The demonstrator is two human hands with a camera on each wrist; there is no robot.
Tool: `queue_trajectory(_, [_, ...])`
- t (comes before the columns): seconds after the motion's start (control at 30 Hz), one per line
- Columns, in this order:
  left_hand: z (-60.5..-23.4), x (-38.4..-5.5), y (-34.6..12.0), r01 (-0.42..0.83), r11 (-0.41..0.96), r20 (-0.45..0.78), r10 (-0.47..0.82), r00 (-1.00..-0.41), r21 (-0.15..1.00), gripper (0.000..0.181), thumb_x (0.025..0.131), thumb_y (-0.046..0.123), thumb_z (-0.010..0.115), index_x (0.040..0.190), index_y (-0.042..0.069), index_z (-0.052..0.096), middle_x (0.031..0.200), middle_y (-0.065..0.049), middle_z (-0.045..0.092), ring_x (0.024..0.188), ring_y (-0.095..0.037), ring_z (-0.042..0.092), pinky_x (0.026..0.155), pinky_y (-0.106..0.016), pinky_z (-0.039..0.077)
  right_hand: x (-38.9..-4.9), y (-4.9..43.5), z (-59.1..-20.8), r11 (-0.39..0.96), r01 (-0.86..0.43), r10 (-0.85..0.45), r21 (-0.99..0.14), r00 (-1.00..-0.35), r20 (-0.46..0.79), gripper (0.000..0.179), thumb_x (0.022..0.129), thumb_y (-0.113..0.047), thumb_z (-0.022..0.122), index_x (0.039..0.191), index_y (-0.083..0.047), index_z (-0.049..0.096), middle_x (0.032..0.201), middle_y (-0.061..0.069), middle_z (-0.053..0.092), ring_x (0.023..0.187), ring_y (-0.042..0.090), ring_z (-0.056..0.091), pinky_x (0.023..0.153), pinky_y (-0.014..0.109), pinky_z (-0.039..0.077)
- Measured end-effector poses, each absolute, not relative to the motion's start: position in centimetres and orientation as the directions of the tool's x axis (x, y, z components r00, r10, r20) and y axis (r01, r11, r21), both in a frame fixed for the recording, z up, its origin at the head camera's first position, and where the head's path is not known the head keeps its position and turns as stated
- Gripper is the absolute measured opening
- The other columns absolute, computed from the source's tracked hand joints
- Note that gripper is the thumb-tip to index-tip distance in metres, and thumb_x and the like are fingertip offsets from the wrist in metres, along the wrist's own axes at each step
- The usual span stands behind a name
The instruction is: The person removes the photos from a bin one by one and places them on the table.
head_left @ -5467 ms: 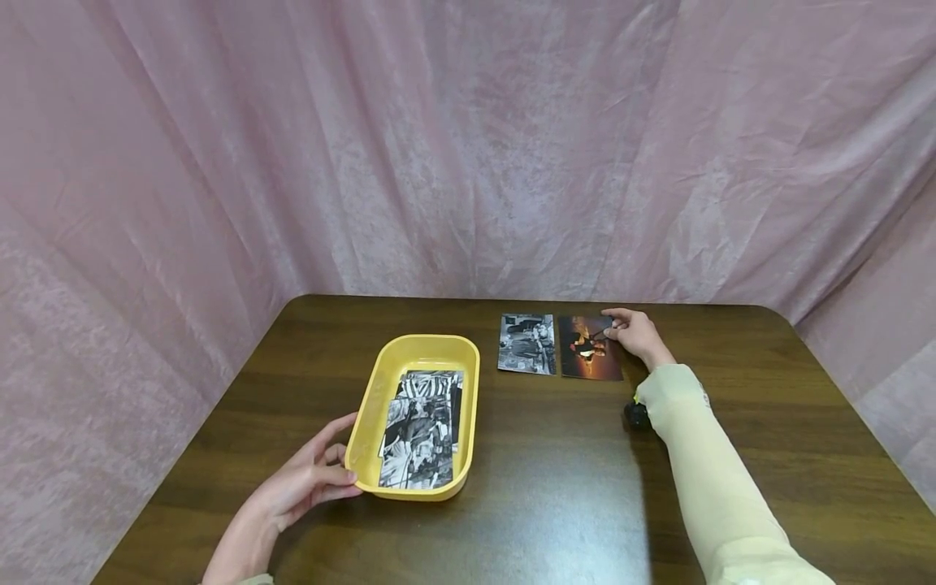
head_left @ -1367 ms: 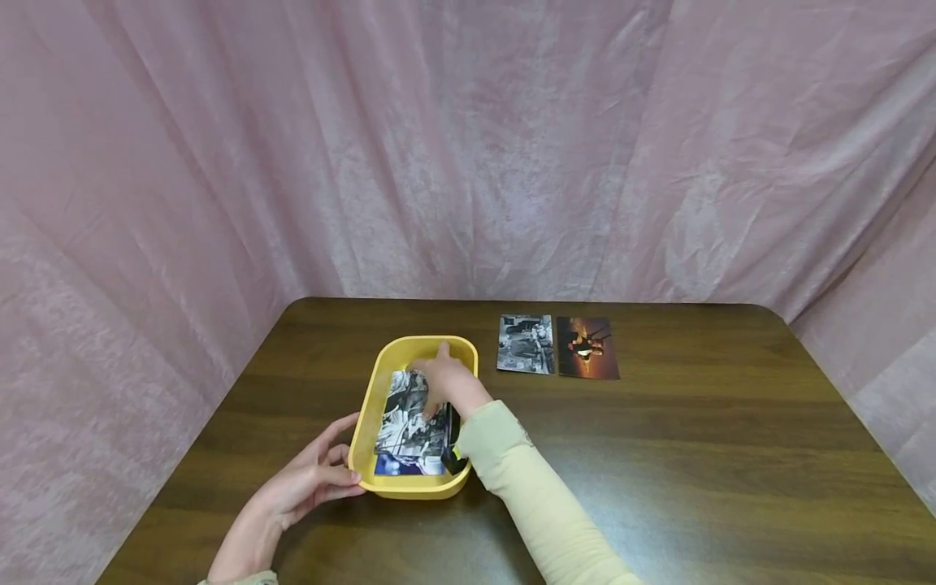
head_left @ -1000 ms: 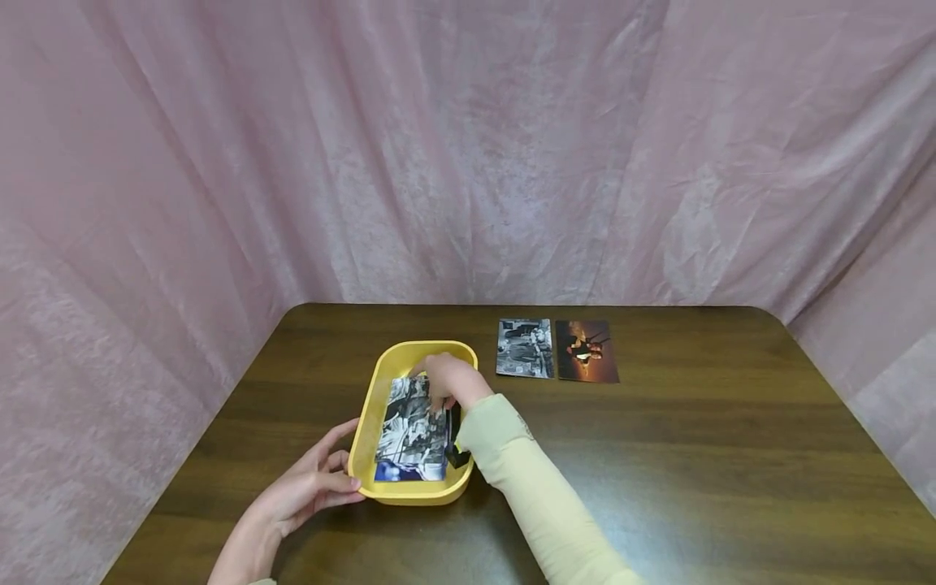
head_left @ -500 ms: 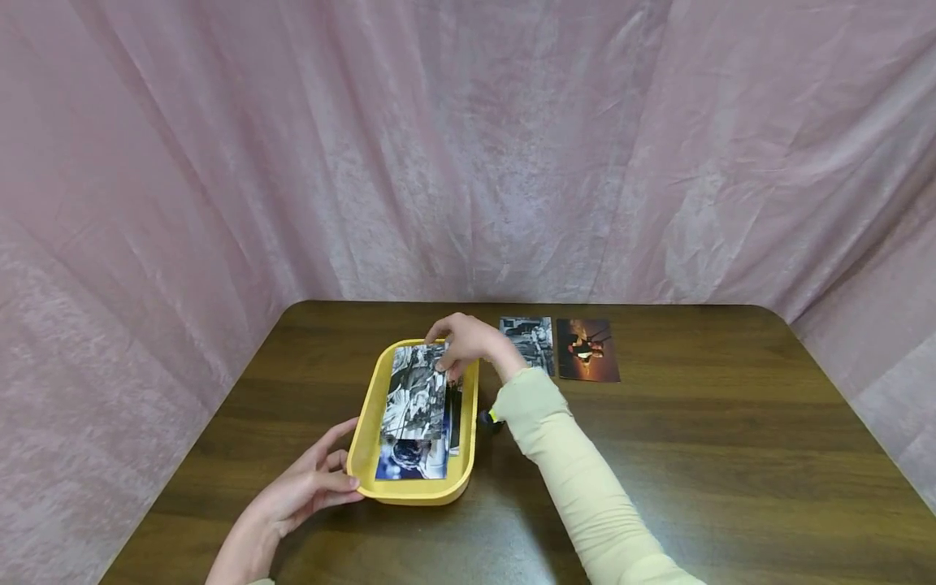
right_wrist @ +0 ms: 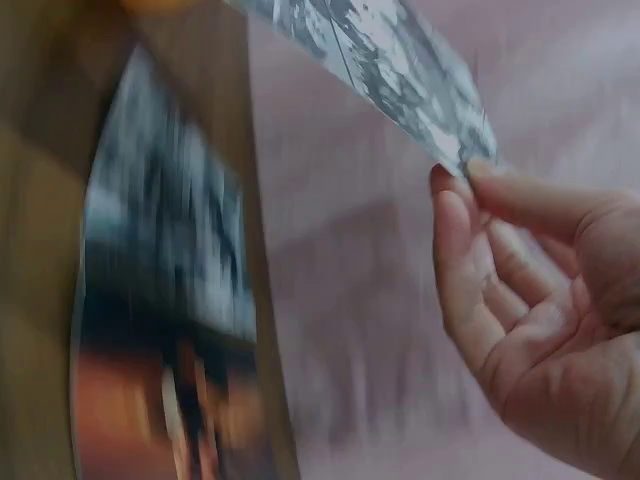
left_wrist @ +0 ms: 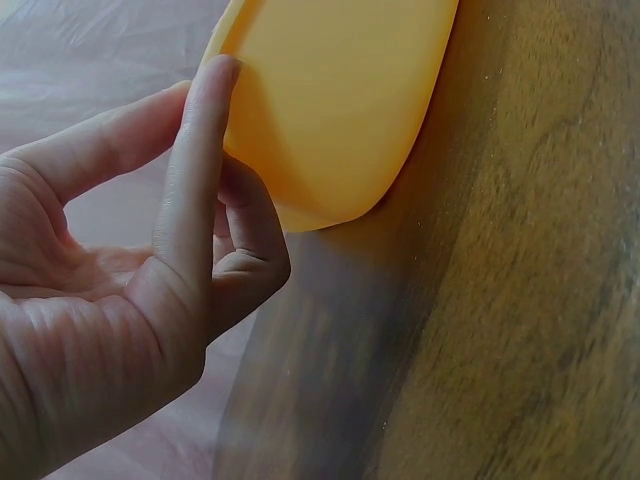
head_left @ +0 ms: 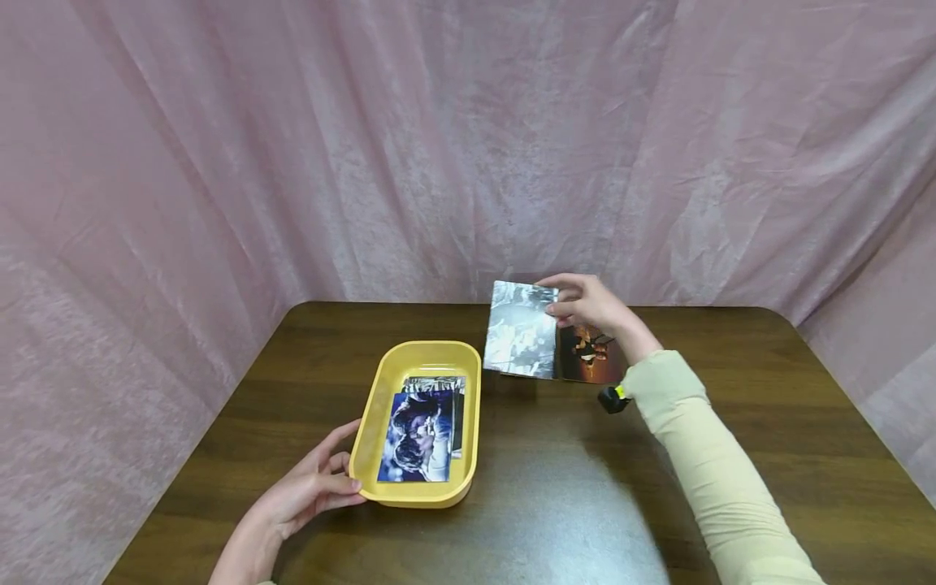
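Note:
My left hand (head_left: 313,485) grips the near left corner of a yellow plastic tray (head_left: 431,353), thumb at the rim. Between the right hand's (head_left: 594,307) thumb and fingers is the corner of a black-and-white photo (head_left: 519,335), raised above the table and whitened by glare. Below it lies another black-and-white photo (right_wrist: 175,210), blurred in the right wrist view and mostly covered in the head view. Beside that one, the dark orange photo (head_left: 585,351) lies partly behind the hand. A bluish-purple photo (head_left: 420,439) tops the overlapping photos in the tray.
The brown wooden table (head_left: 526,487) ends at a back edge just beyond the laid-out photos. Pink curtain (head_left: 468,146) hangs behind it and at both sides. A small black camera (head_left: 613,399) sits at the right wrist.
The right hand laid the orange photo, reached into the tray, and lifted a black-and-white photo out to the right, uncovering the bluish-purple one. My left hand has stayed on the tray.

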State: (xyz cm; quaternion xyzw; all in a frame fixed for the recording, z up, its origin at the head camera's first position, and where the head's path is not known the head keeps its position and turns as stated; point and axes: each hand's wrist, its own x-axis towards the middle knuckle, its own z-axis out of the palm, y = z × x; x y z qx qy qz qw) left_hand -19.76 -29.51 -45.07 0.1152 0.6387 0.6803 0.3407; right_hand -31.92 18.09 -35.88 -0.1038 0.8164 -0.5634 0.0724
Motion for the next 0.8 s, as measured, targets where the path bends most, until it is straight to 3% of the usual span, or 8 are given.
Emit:
queue_trajectory(0.23, [-44.7,-19.6,-29.7,-0.314,0.054,-0.282,0.603,-0.746,0.948,0.093,0.088,-0.001,0.061,0.158,0.012,0.001,0.104,-0.006,0.058,0.092,-0.019,0.070,0.085,-0.031,0.061,-31.0,28.1,-36.2,0.426,-0.083,-0.133,-0.901,-0.991,0.028,0.052,0.094,-0.008,0.065,0.142,0.000,0.047,0.087,-0.006,0.072,0.078,0.006,0.067,0.070,0.026,0.062])
queue_trajectory(0.43, [-44.6,-19.4,-29.8,-0.325,0.058,-0.293,0.601,-0.743,0.944,0.094,0.087,-0.001,0.061,0.158,0.012,0.001,0.104,-0.006,0.059,0.093,-0.019,0.071,0.086,-0.032,0.061,-29.6,34.0,-37.0,0.537,-0.017,-0.073,-0.844,-0.997,-0.027,0.053,0.097,-0.015,0.062,0.144,-0.001,0.044,0.093,-0.013,0.072,0.083,0.002,0.066,0.073,0.027,0.061])
queue_trajectory(0.67, [-44.9,-19.5,-29.9,-0.319,0.051,-0.281,0.613,-0.738,0.947,0.093,0.088,-0.001,0.061,0.158,0.013,0.002,0.106,-0.007,0.059,0.094,-0.020,0.071,0.086,-0.033,0.061,-28.1,38.0,-39.2,0.560,0.094,-0.017,-0.823,-0.992,-0.125,0.051,0.098,-0.016,0.060,0.145,-0.003,0.043,0.088,-0.020,0.071,0.082,-0.001,0.065,0.075,0.028,0.061])
queue_trajectory(0.8, [-44.9,-19.4,-29.9,-0.320,0.056,-0.285,0.617,-0.734,0.946,0.093,0.088,-0.001,0.061,0.158,0.013,0.002,0.107,-0.007,0.059,0.094,-0.020,0.071,0.086,-0.033,0.061,-27.6,38.3,-40.6,0.611,0.107,0.002,-0.785,-0.991,-0.134,0.051,0.098,-0.012,0.059,0.144,0.002,0.043,0.088,-0.012,0.072,0.080,0.000,0.064,0.073,0.027,0.060])
